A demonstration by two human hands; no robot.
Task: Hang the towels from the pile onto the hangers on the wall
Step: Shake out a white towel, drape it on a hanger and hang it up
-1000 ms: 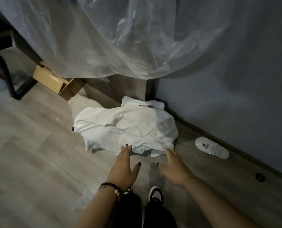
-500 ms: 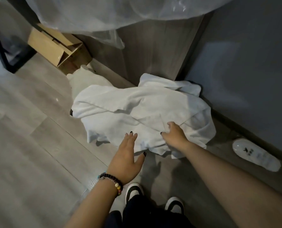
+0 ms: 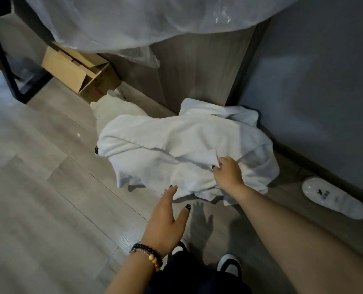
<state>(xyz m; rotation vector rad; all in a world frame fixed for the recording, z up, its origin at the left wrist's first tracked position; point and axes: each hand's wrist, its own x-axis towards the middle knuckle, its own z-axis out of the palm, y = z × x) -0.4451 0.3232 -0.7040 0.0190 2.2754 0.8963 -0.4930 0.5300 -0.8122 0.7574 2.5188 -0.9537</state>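
Observation:
A pile of white towels [image 3: 176, 149] lies crumpled on the wood floor against a grey cabinet panel, in the corner by the wall. My right hand [image 3: 228, 174] rests on top of the pile, its fingers pinching a fold of the top towel. My left hand [image 3: 165, 217] hovers open just in front of the pile's near edge, fingertips almost touching the cloth, a beaded bracelet on the wrist. No hangers are in view.
A white slipper [image 3: 333, 198] lies on the floor at the right by the grey wall [image 3: 324, 81]. An open cardboard box [image 3: 79, 77] stands behind the pile to the left, under hanging clear plastic sheeting [image 3: 155, 20]. A black metal frame [image 3: 9, 81] stands far left. My shoes [image 3: 229, 264] are below.
My right hand has moved onto the pile and closed on a fold of the top towel. My left hand has stayed open near the pile's front edge. The view has come closer.

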